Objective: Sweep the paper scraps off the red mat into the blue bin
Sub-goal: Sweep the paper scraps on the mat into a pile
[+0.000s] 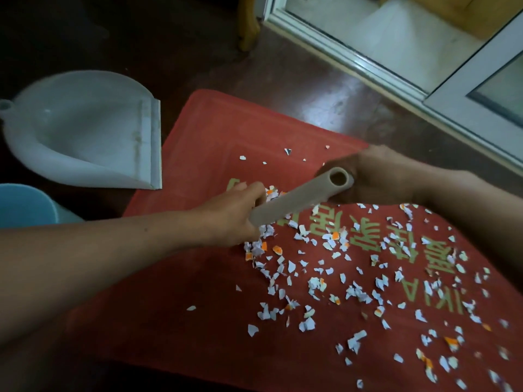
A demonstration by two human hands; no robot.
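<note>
Where the frame's left edge cuts it off, the blue bin (24,205) stands on the dark floor (184,46), off the red mat (169,321) and with no scraps visible in it.
- White dustpan (85,128): lies just above the bin, lip towards the mat. The lip's near corner seems to overlap the mat's edge. Nobody is holding it.
- Left hand (232,216): fingers curled round the lower part of a tan hollow handle (297,196), above a small heap of scraps. The handle's working end is hidden behind this hand, so I cannot tell what sort of head it has.
- Right hand (379,176): wrapped round the handle's open upper end. Blurred, but the hold reads as firm.
- Paper scraps (353,292): white and orange, nearly all on the mat. They are thickest from the centre towards the right and near edges, with a few strays beyond the handle. Task judged barely begun.
- White door frame (368,66): top right, well apart from the work.

Risks, as judged:
1. The scraps are light, so a quick stroke could flick them over the mat's edge onto the dark floor, where they would be harder to spot.
2. The unheld dustpan may slide back or let scraps slip under its lip when the heap arrives.
3. The right-edge scraps have the longest way to go, so they may spill off the edge or get missed.
</note>
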